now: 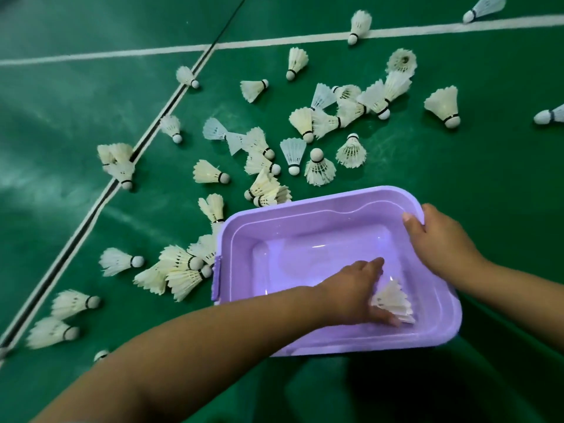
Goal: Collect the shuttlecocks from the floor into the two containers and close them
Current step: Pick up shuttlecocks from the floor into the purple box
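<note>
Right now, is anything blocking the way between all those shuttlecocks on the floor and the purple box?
Nothing visible does. The purple box sits open with no lid on it, right beside the scattered shuttlecocks. The left hand is already inside with one, and the right hand holds the rim.

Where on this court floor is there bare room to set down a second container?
Free: the green floor left of the diagonal court line, and the patch right of the purple container. Crowded: the scattered shuttlecocks beyond its far rim and by its left side.
</note>
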`<state>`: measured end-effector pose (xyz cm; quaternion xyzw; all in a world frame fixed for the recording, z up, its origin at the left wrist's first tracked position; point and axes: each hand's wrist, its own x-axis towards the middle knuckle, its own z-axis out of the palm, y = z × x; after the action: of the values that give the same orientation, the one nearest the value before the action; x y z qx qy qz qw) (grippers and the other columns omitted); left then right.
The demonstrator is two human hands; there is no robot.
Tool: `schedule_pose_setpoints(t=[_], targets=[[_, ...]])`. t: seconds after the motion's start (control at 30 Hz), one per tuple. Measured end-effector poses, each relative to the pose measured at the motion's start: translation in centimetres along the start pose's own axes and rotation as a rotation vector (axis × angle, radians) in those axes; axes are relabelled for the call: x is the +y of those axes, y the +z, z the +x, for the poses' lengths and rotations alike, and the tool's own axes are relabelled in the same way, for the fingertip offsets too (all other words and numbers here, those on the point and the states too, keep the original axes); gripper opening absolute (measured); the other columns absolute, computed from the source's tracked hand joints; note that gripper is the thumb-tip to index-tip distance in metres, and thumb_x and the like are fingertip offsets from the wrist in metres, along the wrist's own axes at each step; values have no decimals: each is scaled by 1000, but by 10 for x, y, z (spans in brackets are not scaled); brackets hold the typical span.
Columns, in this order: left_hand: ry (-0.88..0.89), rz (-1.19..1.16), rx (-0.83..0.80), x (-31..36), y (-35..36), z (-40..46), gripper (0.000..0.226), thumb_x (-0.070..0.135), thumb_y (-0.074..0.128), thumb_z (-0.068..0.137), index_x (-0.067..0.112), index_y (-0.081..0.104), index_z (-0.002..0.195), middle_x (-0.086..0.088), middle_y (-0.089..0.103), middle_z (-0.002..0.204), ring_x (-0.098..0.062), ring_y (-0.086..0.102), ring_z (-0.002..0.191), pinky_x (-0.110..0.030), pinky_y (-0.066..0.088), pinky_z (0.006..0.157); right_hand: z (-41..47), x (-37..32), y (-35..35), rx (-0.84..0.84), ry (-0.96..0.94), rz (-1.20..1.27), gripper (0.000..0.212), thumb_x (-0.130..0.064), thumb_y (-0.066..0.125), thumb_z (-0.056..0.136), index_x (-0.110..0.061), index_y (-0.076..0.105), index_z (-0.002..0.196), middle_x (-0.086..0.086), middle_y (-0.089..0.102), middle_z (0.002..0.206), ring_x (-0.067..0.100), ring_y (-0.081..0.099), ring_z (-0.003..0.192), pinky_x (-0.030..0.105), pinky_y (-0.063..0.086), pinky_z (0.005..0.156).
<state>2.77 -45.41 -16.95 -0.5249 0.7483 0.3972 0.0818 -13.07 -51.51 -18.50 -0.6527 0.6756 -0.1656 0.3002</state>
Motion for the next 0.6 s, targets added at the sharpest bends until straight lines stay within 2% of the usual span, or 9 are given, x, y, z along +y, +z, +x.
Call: schedule_pose_setpoints(t=[0.07, 0.13, 0.23, 0.3, 0.33, 0.4, 0.47, 0.53, 0.6], targets=[[72, 24, 241, -13, -31, -31, 68, 36, 64, 87, 5, 38, 141, -15, 47, 141, -27, 44, 129, -29, 32, 104, 2, 5, -3, 8, -4, -5, 30, -32, 39, 98, -4, 48, 90, 14, 48, 82, 29, 44, 73, 36, 33, 62], [54, 63, 578, -48, -62, -67, 42, 28, 58, 90, 5, 55, 125, -12, 60, 121, -25, 57, 109, -30, 42, 93, 5, 12, -2, 25, 16, -15, 43, -48, 36, 93, -7, 47, 83, 15, 49, 74, 32, 47, 67, 37, 39, 60], [-476, 94, 798, -136, -97, -115, 33, 14, 53, 87, 5, 56, 119, -12, 58, 115, -20, 54, 96, -28, 42, 85, 14, 35, 16, 84, 76, 16, 79, -82, 16, 76, -9, 45, 80, 13, 53, 67, 34, 55, 62, 40, 42, 46], [-756, 161, 681, -182, -99, -131, 45, 10, 54, 81, 4, 51, 126, -17, 53, 124, -30, 51, 111, -32, 40, 93, 23, 65, 30, 89, 84, 7, 82, -87, 15, 68, -12, 43, 85, 14, 55, 71, 37, 58, 66, 44, 40, 46], [-748, 236, 574, -195, -95, -132, 50, 11, 55, 80, 6, 49, 129, -17, 51, 127, -33, 49, 116, -34, 40, 96, 25, 68, 31, 95, 82, -1, 79, -86, 16, 67, -15, 43, 87, 14, 55, 72, 37, 58, 66, 43, 41, 45], [-563, 404, 331, -201, -77, -125, 52, 19, 57, 81, 15, 47, 132, -12, 50, 126, -32, 49, 117, -35, 41, 95, 25, 61, 24, 101, 86, -7, 73, -87, 16, 67, -22, 44, 84, 14, 56, 71, 37, 58, 66, 42, 38, 42], [-393, 594, 118, -195, -52, -113, 53, 33, 58, 82, 22, 46, 133, -8, 49, 127, -29, 49, 116, -37, 42, 95, 21, 49, 13, 121, 78, -75, 69, -79, 14, 70, -18, 45, 83, 15, 53, 65, 36, 57, 60, 37, 30, 38], [-346, 727, -29, -188, -36, -104, 57, 33, 57, 84, 21, 42, 138, -8, 47, 132, -28, 47, 119, -41, 41, 98, 20, 53, 11, 115, 79, -115, 73, -76, 13, 70, -11, 43, 84, 16, 52, 63, 36, 56, 59, 32, 35, 42], [-324, 794, -103, -187, -29, -100, 58, 25, 56, 86, 17, 38, 140, -9, 45, 134, -28, 45, 120, -45, 42, 99, 18, 52, 12, 122, 89, -65, 81, -84, 14, 72, -10, 43, 88, 18, 56, 71, 39, 59, 66, 38, 41, 43]])
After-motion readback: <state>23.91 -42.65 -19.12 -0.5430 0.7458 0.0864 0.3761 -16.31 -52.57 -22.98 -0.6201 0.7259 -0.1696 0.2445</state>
